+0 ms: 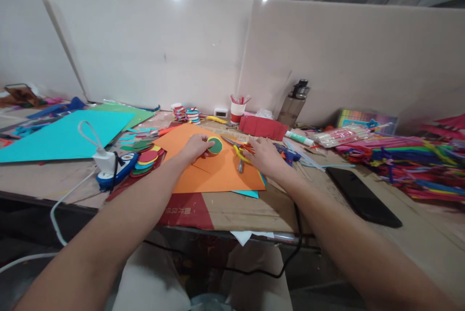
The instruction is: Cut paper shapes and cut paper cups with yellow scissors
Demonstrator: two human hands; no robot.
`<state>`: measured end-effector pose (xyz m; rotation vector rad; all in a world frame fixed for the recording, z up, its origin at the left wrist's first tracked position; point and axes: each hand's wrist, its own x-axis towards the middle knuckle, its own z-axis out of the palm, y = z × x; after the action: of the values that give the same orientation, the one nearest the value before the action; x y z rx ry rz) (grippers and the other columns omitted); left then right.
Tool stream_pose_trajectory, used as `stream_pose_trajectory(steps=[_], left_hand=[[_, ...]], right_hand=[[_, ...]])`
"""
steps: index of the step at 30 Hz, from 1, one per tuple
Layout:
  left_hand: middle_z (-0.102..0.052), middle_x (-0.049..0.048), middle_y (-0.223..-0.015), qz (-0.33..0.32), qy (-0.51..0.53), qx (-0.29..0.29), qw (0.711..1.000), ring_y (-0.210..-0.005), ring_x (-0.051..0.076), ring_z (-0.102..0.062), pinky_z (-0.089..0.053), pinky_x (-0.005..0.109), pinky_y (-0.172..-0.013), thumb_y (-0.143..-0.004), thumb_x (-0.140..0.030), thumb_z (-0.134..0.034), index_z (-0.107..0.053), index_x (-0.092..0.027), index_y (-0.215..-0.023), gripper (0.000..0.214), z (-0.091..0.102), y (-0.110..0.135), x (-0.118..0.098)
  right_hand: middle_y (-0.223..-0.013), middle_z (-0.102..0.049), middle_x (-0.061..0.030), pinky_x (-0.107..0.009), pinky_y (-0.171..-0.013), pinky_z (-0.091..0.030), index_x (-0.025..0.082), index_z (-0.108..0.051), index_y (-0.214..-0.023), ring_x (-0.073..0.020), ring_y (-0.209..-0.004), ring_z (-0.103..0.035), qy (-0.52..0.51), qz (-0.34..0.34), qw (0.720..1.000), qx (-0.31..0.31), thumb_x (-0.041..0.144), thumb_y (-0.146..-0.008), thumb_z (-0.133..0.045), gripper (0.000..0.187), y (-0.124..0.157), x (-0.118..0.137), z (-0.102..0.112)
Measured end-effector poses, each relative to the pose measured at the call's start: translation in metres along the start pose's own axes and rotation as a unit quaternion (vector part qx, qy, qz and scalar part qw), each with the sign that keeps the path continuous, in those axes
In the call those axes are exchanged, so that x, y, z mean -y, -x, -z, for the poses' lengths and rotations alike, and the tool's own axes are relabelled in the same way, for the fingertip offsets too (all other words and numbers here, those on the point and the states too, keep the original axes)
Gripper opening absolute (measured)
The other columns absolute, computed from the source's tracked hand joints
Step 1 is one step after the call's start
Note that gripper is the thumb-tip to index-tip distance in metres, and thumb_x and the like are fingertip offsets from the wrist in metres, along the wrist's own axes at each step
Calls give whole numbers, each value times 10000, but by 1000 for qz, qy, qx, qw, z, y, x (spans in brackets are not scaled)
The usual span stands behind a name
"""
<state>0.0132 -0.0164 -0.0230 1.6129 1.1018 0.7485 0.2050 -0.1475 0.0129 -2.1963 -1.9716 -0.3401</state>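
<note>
Between the thumb and fingers of my left hand (198,148) is a round paper disc (215,146), green with a yellow rim, held above an orange sheet (203,178). My right hand (267,157) is at the yellow-handled scissors (241,154), its thumb and fingers around the handle; the exact grip is partly hidden. The blades point up and left, toward the disc. Left of the orange sheet lies a pile of cut paper discs (147,157) in red, yellow and green.
A blue power strip (128,168) with a white plug sits at the left, near a turquoise sheet (72,134). At the back stand a paper cup (238,111) and a bottle (293,105). A black phone (363,195) and colourful craft strips (410,156) lie at the right.
</note>
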Motion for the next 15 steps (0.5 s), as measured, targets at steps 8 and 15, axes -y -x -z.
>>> stream_pose_trajectory(steps=[8, 15], left_hand=[[-583, 30, -673, -61, -205, -96, 972, -669, 159, -576, -423, 263, -609, -768, -276, -608, -538, -166, -648, 177, 21, -6, -12], [-638, 157, -1080, -12, -307, -275, 911, -1154, 329, -511, -389, 418, -923, -771, -301, -601, -622, -173, -1032, 291, 72, -28, -10]], right_hand=[[-1066, -673, -198, -346, -777, -444, 128, -619, -1102, -289, -957, -650, -6, -63, 994, 94, 336, -919, -498, 302, -6, 0, -10], [-1037, -689, -173, -283, -730, -428, 137, -558, -1145, -241, -896, -664, -118, -125, 984, 47, 286, -901, -520, 289, -14, -11, -10]])
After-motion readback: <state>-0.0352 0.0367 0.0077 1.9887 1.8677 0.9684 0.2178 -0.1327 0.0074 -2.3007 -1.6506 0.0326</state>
